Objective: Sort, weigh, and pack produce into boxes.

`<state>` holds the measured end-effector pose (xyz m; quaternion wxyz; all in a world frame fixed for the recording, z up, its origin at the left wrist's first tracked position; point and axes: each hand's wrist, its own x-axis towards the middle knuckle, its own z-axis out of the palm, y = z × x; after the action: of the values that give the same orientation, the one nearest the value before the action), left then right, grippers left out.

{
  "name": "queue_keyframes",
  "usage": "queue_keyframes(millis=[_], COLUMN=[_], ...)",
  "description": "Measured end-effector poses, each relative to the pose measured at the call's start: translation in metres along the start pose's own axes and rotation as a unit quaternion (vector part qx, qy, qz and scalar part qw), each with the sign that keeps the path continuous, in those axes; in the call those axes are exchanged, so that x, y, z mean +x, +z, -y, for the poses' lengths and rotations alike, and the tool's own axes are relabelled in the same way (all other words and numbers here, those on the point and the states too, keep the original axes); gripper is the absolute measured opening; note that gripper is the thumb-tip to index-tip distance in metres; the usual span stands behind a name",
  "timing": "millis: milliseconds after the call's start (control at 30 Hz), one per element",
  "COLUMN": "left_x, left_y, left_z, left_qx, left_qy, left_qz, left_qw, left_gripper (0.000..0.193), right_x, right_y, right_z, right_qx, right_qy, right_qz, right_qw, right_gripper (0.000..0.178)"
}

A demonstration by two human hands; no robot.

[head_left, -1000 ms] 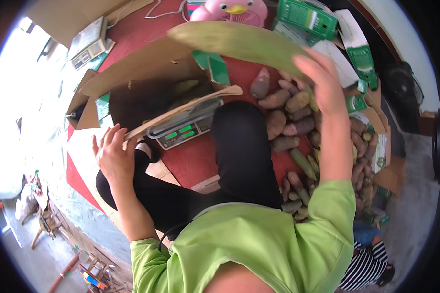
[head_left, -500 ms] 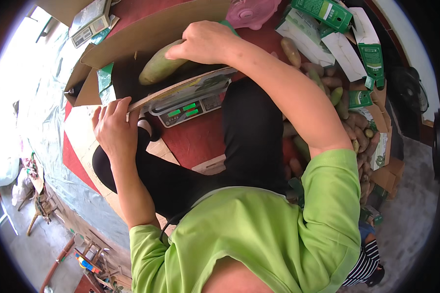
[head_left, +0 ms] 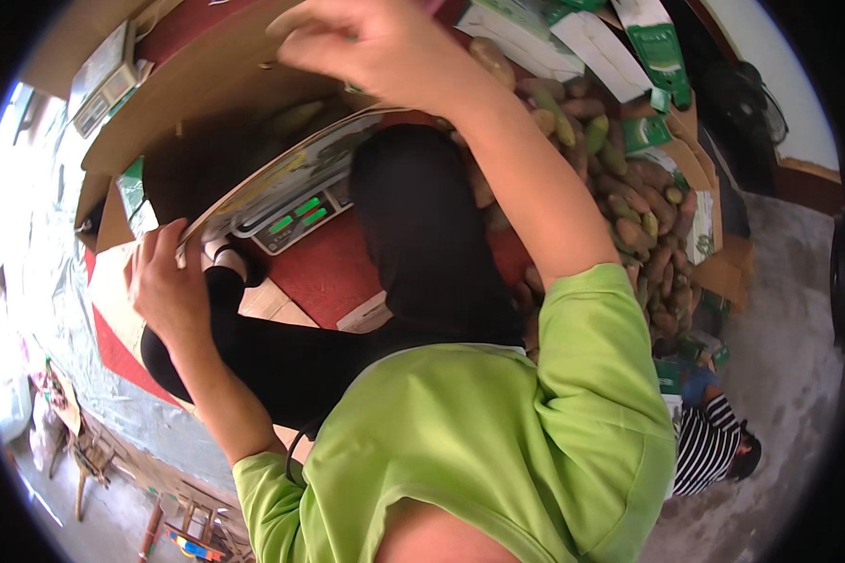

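Note:
My left hand (head_left: 169,283) has its fingers closed over the near left edge of a large open cardboard box (head_left: 263,169). Above the box's far side hangs my right hand (head_left: 347,49), smeared a little by motion, fingers stretched out and no tuber in them. Deep in the shaded box lies a long greenish tuber (head_left: 296,118), only dimly visible. A digital scale (head_left: 296,223) with lit green displays shows at the box's near side, its upper part hidden.
A heap of brownish and green tubers (head_left: 652,202) lies to the right, beside green-and-white cartons (head_left: 606,52). Another scale (head_left: 103,80) stands upper left, a dark fan (head_left: 737,108) at far right. A person in a striped top (head_left: 704,450) is at lower right.
My right hand has let go of the large tuber, which now lies in the box, and has risen toward the upper edge. The left hand stays on the box edge; the whole view has shifted.

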<state>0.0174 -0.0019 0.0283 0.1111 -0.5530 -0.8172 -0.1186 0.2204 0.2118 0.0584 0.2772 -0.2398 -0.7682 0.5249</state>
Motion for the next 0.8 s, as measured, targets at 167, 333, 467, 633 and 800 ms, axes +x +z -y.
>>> queue_keyframes(millis=[167, 333, 467, 633, 800], left_x=[0.002, 0.001, -0.001, 0.003, 0.003], left_y=[0.001, 0.003, 0.006, 0.016, 0.019], left_z=[-0.003, -0.004, 0.004, 0.006, 0.02], left_qx=[0.019, 0.026, 0.0, 0.012, 0.017], left_qy=[0.005, 0.026, 0.042, 0.107, 0.147], left_qz=[0.004, -0.031, -0.043, -0.102, -0.134], left_qw=[1.0, 0.999, 0.998, 0.989, 0.98], left_gripper=[0.014, 0.014, 0.014, 0.014, 0.015], right_x=[-0.091, -0.22, -0.322, -0.383, -0.395], right_y=[-0.045, -0.014, 0.038, 0.058, 0.053], right_z=[-0.053, -0.193, -0.272, -0.291, -0.292], right_qx=[0.113, 0.039, -0.043, -0.122, -0.045], right_qy=[0.057, 0.269, 0.459, 0.478, 0.549], right_qz=[-0.291, -0.352, -0.19, -0.141, -0.189], right_qw=[0.948, 0.896, 0.867, 0.858, 0.813], right_gripper=[0.016, 0.015, 0.022, 0.018, 0.017])
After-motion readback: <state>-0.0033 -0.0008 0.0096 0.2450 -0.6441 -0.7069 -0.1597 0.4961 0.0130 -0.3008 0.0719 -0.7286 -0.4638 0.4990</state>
